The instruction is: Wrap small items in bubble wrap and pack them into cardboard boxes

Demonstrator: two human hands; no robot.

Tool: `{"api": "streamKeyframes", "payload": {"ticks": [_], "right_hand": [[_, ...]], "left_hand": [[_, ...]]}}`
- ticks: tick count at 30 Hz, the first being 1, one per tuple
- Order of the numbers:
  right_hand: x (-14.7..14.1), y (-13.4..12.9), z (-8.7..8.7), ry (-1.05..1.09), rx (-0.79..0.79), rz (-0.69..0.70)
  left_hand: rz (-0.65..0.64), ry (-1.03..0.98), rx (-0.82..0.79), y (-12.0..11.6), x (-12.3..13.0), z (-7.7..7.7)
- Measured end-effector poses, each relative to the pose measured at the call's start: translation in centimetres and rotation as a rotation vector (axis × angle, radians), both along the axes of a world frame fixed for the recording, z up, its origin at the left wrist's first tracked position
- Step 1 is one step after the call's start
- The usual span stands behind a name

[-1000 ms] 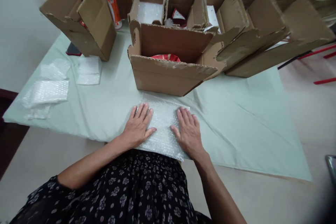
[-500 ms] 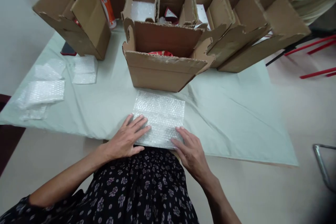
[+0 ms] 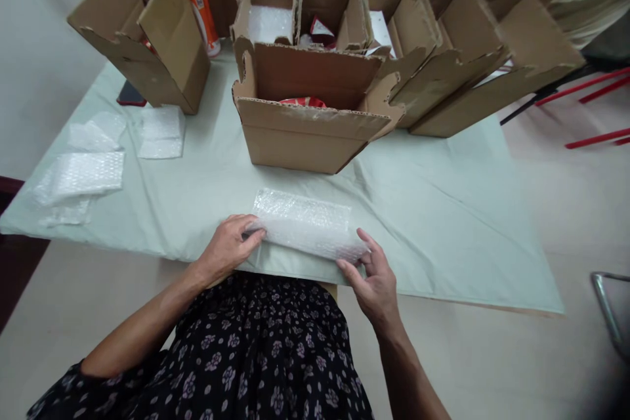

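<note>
A sheet of bubble wrap (image 3: 301, 220) lies near the front edge of the bench (image 3: 443, 230), just in front of an open cardboard box (image 3: 290, 141). It is clear and colourless with a whitish shine, its surface dotted with small bubbles that catch the light. It forms a long, narrow strip, wider than it is deep, slanting slightly down to the right. The far band lies fairly flat, bright and grainy; the near band looks cloudier and smoother, curling up along the side towards the person, where the hands take it.

The left hand (image 3: 229, 243) has its grip clamped on the left end of the wrap, thumb in front and fingers behind. The right hand (image 3: 377, 279) holds the right end, thumb at the near corner, index finger extended apart from it; the other fingers are partly hidden. More bubble-wrap pieces (image 3: 88, 174) lie at the bench's left, pale and overlapping.
</note>
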State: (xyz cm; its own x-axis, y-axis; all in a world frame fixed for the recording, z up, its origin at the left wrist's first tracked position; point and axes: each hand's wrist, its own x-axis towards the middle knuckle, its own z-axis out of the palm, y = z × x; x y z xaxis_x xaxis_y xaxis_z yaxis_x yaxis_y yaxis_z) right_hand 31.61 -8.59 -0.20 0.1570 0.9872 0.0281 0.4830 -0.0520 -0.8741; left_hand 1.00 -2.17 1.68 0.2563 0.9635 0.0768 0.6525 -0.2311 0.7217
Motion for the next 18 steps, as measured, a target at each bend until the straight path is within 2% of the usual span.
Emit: {"api": "streamKeyframes", "payload": {"ticks": [4,7,12,18], "right_hand": [[-1.0,1.7,-1.3,-0.03,0.061,-0.14],[-1.6,2.9,-2.1,-0.229,0.086,-0.178],[-1.0,3.4,-2.1,-0.484,0.119,-0.122],[0.4,5.7,-1.3,-0.575,0.077,-0.004]], "left_hand": [[0.085,0.11,-0.021,1.4,1.0,-0.1],[0.127,0.285,-0.001,2.3,1.5,-0.5],[0.156,0.449,0.059,2.8,1.6,-0.7],[0.182,0.528,-0.046,2.6,1.7,0.2]]}}
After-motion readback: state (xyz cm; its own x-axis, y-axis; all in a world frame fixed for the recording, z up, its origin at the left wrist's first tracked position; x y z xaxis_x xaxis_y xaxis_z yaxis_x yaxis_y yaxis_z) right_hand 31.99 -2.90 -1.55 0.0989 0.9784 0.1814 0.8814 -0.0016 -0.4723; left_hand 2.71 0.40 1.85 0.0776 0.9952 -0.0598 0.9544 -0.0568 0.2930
